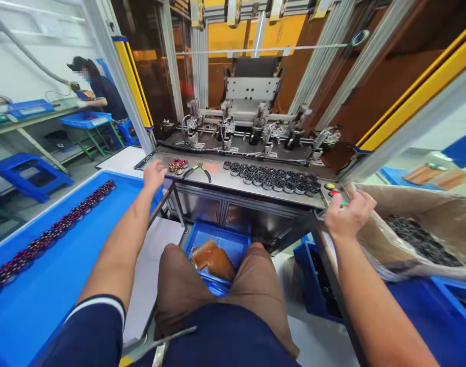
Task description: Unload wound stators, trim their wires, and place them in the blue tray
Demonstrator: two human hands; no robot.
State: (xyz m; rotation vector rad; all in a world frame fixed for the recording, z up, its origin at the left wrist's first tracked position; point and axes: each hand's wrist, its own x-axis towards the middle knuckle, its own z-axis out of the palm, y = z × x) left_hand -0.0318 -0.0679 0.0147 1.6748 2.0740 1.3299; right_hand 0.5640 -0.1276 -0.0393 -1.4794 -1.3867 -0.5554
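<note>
My left hand [155,175] is at the left end of the machine's metal ledge, its fingertips blurred, near a small cluster of red-and-copper wound parts [178,165]. Beside that cluster lie pliers [198,171] with spread handles. Several black ring-shaped parts [275,178] stand in rows along the ledge. At the ledge's right end, my right hand [351,211] is over a small panel with a red button [334,193] and a yellow button [330,186]. Its fingers are curled, and whether they hold anything is hidden.
A blue tray [83,255] at left bears a row of wound parts. Fixtures [271,132] line the machine behind the ledge. At right is a lined box [389,239] of black pieces. A blue bin [208,232] sits between my knees. A person [103,89] works far left.
</note>
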